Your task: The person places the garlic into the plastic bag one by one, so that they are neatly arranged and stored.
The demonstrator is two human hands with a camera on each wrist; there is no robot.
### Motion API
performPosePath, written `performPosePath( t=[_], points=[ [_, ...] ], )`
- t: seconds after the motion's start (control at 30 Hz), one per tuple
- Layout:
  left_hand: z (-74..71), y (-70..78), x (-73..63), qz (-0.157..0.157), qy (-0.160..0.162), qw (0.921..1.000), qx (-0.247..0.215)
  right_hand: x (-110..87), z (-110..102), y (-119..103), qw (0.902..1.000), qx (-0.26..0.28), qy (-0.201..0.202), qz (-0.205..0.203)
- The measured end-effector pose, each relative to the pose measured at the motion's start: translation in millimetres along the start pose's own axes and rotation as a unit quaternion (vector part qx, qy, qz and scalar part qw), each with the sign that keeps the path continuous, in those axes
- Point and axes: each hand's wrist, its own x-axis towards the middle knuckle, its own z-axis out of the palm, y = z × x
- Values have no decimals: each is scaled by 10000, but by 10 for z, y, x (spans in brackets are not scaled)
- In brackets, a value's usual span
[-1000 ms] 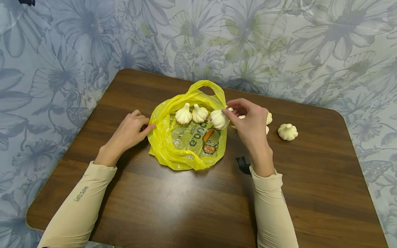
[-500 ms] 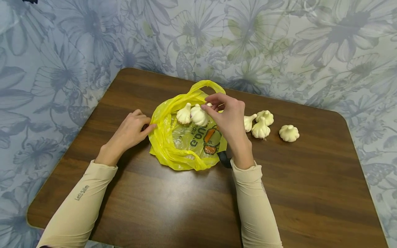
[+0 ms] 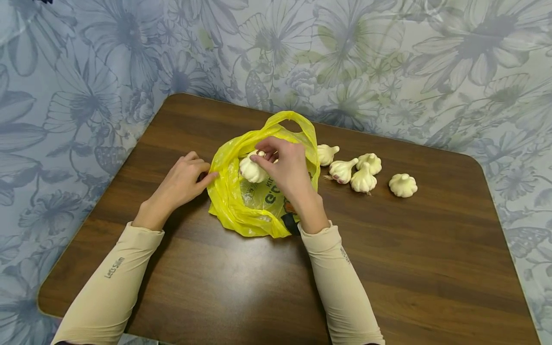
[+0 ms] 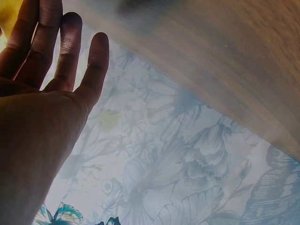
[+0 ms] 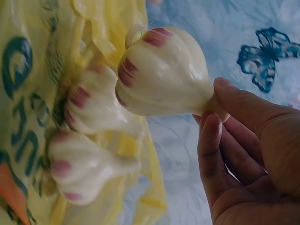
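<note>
A yellow plastic bag (image 3: 228, 206) lies with its mouth spread wide on the table. At its left rim, my left hand (image 3: 181, 177) pinches the plastic between thumb and forefinger; its other fingers look loosely extended in the left wrist view. Over the bag's mouth my right hand (image 3: 286, 165) holds a garlic bulb (image 3: 251, 168) by its stem. The right wrist view shows this bulb's purple-streaked base, gripped by thumb and fingertips. Two more bulbs, an upper bulb (image 5: 96, 101) and a lower bulb (image 5: 84, 166), rest in the bag, mostly hidden by my right hand in the head view.
Several garlic bulbs (image 3: 363, 178) lie to the right of the bag, and a single bulb (image 3: 403, 185) sits farther right. A black strap (image 3: 291, 224) hangs at my right wrist. Patterned wall covering (image 3: 276, 57) borders the brown table (image 3: 431, 268) behind and at the sides.
My right hand has carried the garlic bulb leftward from the bag's right rim to above its left part. The bulbs on the table have come into fuller view. My left hand stays at the rim.
</note>
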Motion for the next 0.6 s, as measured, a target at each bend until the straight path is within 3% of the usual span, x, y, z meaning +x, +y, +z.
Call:
performPosePath(
  t=[0.6],
  points=[
    [1, -14, 1, 6, -51, 10000, 49, -28, 366, 87, 9924, -547, -1104, 72]
  ],
)
